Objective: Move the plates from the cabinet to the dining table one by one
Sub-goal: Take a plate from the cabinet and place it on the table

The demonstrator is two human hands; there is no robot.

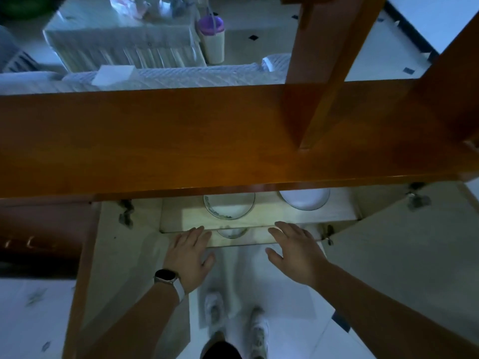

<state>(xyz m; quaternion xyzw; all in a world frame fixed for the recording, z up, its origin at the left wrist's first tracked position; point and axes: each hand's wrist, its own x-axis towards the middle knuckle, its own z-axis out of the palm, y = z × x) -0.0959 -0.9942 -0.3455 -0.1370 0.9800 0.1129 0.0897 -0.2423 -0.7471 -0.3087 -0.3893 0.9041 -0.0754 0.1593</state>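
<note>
I look down into an open wooden cabinet (pixel 181 141). On its upper shelf (pixel 259 218) lie a white plate with a patterned rim (pixel 229 207) in the middle and a plain white plate (pixel 304 199) to its right. A third plate (pixel 232 232) shows partly on the shelf below. My left hand (pixel 189 255), with a watch on the wrist, and my right hand (pixel 295 250) reach toward the shelf front, fingers straight and spread. Neither hand holds anything.
Both cabinet doors stand open, the left door (pixel 114 268) and the right door (pixel 404 255). My shoes (pixel 215 307) stand on white floor tiles. Beyond the cabinet top are a cloth-covered table (pixel 121 37), a purple-lidded bottle (pixel 211 37) and a sofa back (pixel 155 76).
</note>
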